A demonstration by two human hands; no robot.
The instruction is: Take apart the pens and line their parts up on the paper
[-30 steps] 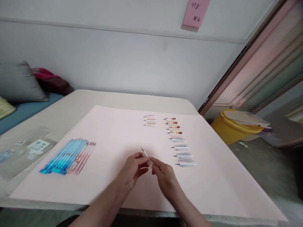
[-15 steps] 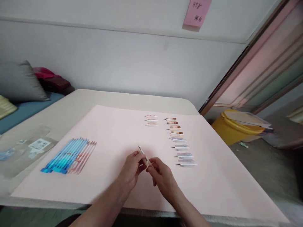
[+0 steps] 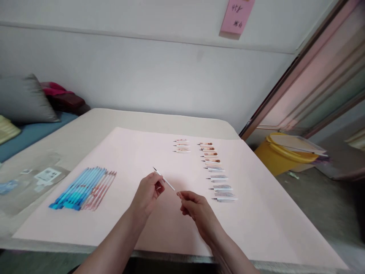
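My left hand (image 3: 148, 192) pinches a thin white refill with a dark tip (image 3: 164, 179), held tilted above the pink paper sheet (image 3: 137, 152). My right hand (image 3: 194, 207) is just right of it, fingers curled and pinched; whether it holds anything is hidden. A bundle of blue and pink pens (image 3: 82, 188) lies to the left. Two rows of short pen caps and tips (image 3: 215, 171) lie ahead on the right, with a shorter row (image 3: 181, 145) beside them.
The pink sheet covers a beige table (image 3: 85, 125). Clear plastic packaging (image 3: 34, 179) lies at the left edge. A grey cushion (image 3: 23, 99) sits at far left, a yellow bucket (image 3: 281, 152) on the floor at right, a pink note (image 3: 236, 17) on the wall.
My left hand has drawn the refill away to the left, out from my right hand's fingers. The two hands now stand apart.
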